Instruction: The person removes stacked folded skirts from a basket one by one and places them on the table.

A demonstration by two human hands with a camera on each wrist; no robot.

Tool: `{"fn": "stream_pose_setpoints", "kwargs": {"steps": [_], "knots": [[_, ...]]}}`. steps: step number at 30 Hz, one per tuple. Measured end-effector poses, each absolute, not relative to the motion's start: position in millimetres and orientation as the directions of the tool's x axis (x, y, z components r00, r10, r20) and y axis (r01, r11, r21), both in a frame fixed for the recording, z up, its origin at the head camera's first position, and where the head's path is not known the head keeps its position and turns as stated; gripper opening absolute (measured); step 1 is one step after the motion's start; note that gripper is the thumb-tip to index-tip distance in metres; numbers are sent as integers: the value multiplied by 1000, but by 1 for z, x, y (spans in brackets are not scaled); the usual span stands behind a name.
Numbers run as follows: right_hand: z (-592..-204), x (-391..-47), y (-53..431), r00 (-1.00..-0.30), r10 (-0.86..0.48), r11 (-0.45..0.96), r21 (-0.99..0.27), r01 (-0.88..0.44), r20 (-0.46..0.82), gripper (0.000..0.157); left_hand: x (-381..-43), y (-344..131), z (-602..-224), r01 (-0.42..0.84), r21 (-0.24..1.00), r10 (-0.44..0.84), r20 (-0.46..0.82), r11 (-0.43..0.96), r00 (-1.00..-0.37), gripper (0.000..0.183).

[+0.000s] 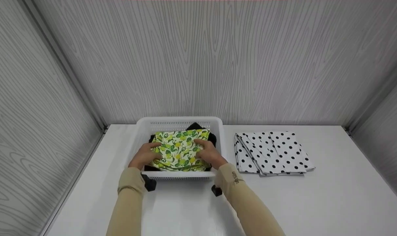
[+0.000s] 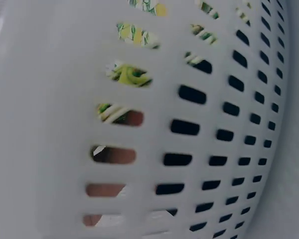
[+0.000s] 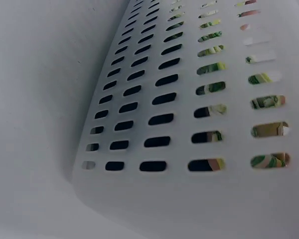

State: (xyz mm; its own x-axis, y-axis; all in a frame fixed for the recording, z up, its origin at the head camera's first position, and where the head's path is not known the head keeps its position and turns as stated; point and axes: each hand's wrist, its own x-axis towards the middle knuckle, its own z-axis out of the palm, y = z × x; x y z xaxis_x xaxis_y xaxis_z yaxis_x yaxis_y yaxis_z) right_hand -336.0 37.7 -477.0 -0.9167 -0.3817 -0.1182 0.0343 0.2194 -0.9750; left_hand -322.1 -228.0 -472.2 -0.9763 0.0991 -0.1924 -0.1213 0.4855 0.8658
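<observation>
A folded cloth with a green and yellow lemon print (image 1: 178,149) lies on top inside a white plastic basket (image 1: 220,144). My left hand (image 1: 144,155) holds the cloth by its left side, index finger and thumb showing over it. At the right side my right hand (image 1: 210,152) grips it in the same way. The other fingers are hidden in the head view. Both wrist views are filled by the basket's slotted wall (image 2: 55,124), with bits of the printed cloth (image 3: 212,67) showing through the slots.
Black fabric (image 1: 194,126) sticks out beneath the printed cloth in the basket. Right of the basket, folded white cloth with black polka dots (image 1: 274,152) lies on the white table (image 1: 329,196). Grey wood-patterned panels (image 1: 198,65) enclose the table at the back and sides.
</observation>
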Motion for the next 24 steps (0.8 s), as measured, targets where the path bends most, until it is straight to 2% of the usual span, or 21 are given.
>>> {"fn": "stream_pose_setpoints", "kwargs": {"steps": [5, 11, 17, 24], "knots": [[-477, -334, 47, -925, -371, 183, -983, 14, -82, 70, -314, -220, -477, -101, 902, 78, -147, 420, -986, 63], [-460, -336, 54, -931, -358, 178, -984, 3, -68, 70, -312, -213, -465, -71, 931, 47, -94, 357, -994, 65], [-451, -331, 61, -947, -317, 185, -983, -10, -50, 68, -304, -205, -452, -33, 941, 38, -48, 337, -998, 65], [-444, -325, 68, -944, -325, 158, -987, 8, -59, 69, -293, -203, -446, -43, 941, 29, -56, 337, -998, 69]]}}
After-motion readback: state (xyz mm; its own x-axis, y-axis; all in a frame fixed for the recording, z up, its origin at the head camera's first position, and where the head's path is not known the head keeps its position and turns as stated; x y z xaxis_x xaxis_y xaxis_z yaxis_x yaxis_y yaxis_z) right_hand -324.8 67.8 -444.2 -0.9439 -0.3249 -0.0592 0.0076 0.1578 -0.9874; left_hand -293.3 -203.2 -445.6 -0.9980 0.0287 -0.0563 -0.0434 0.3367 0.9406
